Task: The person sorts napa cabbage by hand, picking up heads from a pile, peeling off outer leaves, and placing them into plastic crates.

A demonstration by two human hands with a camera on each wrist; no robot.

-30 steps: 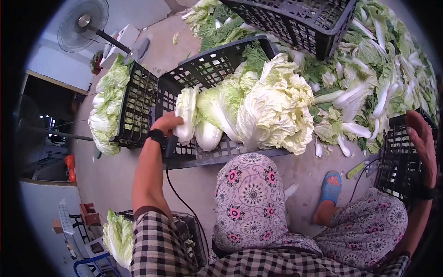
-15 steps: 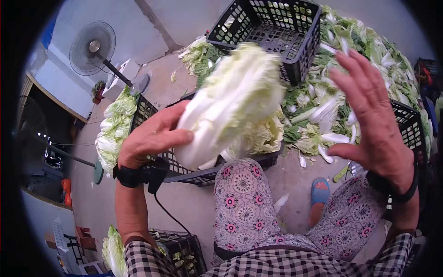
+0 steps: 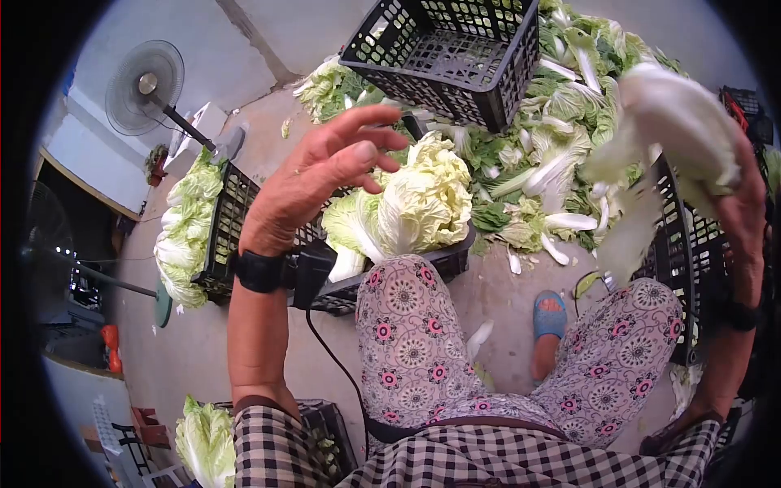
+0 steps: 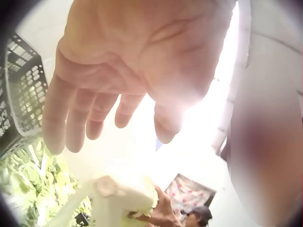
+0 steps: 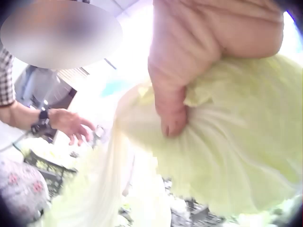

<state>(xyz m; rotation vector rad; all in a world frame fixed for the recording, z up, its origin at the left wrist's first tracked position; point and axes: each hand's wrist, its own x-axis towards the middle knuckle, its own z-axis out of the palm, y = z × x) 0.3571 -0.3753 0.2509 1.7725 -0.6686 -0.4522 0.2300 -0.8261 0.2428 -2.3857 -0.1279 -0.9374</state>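
In the head view a cabbage (image 3: 679, 122), blurred by motion, is gripped by the right hand (image 3: 739, 191) at the right; pale outer leaves hang from it. In the right wrist view, the right hand's fingers (image 5: 174, 120) press into the cabbage (image 5: 236, 137), and a leaf (image 5: 111, 165) droops beside it. The left hand (image 3: 313, 179) is raised, empty, above the middle crate, its fingers spread and slightly bent. The left wrist view shows the left palm (image 4: 137, 52) with nothing in it. Below it, several cabbages (image 3: 415, 199) lie in the middle crate (image 3: 439, 264).
A black crate (image 3: 451, 61) stands at the back beside a heap of loose leaves (image 3: 561, 154). Another crate (image 3: 675, 260) is at the right. A crate of cabbages (image 3: 228, 220) and a fan (image 3: 146, 85) stand at the left. One cabbage (image 3: 203, 439) sits lower left.
The cabbage that the left hand lifted from the middle crate has passed to the right hand and moved far right. The left hand has let go and stays raised.
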